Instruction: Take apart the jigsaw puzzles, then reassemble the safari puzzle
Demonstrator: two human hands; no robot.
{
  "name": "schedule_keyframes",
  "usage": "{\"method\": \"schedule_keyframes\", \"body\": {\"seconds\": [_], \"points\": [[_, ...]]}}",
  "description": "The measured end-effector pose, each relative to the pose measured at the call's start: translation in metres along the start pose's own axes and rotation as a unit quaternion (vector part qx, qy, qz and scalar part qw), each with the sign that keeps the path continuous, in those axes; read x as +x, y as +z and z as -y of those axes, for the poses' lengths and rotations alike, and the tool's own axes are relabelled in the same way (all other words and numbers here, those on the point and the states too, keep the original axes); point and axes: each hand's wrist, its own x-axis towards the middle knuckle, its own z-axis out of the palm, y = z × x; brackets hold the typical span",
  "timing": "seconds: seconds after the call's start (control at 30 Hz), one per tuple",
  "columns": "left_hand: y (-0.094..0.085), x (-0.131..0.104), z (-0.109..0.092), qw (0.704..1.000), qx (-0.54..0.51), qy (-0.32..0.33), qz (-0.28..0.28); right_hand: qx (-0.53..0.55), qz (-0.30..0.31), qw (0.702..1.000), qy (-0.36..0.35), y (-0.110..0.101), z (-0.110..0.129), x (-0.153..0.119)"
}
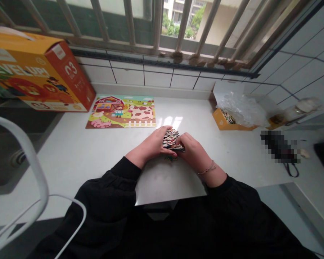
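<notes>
A thick bundle of jigsaw puzzle pieces (170, 138), seen mostly by their thin edges, is gathered between my two hands above the counter. My left hand (155, 142) is wrapped round the bundle's left side, thumb along the near edge. My right hand (191, 148) has its fingers curled against the bundle's right end. Just below the hands a small multicoloured patch (170, 158) shows, perhaps more pieces or a reflection; I cannot tell. Beyond the hands lies a flat farm picture board (121, 112) with a barn, a cow and a pig.
An orange puzzle box (37, 72) stands at the back left, beside a sink (5, 158). At the back right, an open orange box (229, 122) holds pieces and clear plastic wrap (243, 108). A blurred-out dark object (279, 147) lies right. A white cable (37, 162) crosses the left foreground.
</notes>
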Motion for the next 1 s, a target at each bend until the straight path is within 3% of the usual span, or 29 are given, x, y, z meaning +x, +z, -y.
{"method": "schedule_keyframes", "body": {"seconds": [0.17,0.33,0.53,0.8,0.93,1.0], "points": [[0.0,0.001,-0.002,1.0,0.003,-0.01,-0.013,-0.013,-0.02,1.0,-0.017,0.011,-0.002,0.011],[-0.002,0.001,-0.005,1.0,-0.004,-0.013,-0.018,0.0,-0.032,0.999,-0.034,-0.003,-0.005,0.003],[-0.001,0.001,-0.004,1.0,0.0,-0.008,-0.028,0.006,-0.063,0.997,0.037,-0.018,-0.012,-0.021],[0.002,-0.001,-0.001,0.999,0.021,0.024,-0.03,0.122,-0.104,0.987,0.006,-0.005,-0.003,-0.016],[0.001,-0.002,-0.001,0.998,0.035,0.017,-0.049,0.041,-0.13,0.991,-0.013,-0.01,0.006,-0.02],[0.0,-0.001,0.0,0.997,0.04,0.009,-0.058,-0.032,-0.113,0.993,-0.002,-0.008,0.015,-0.025]]}}
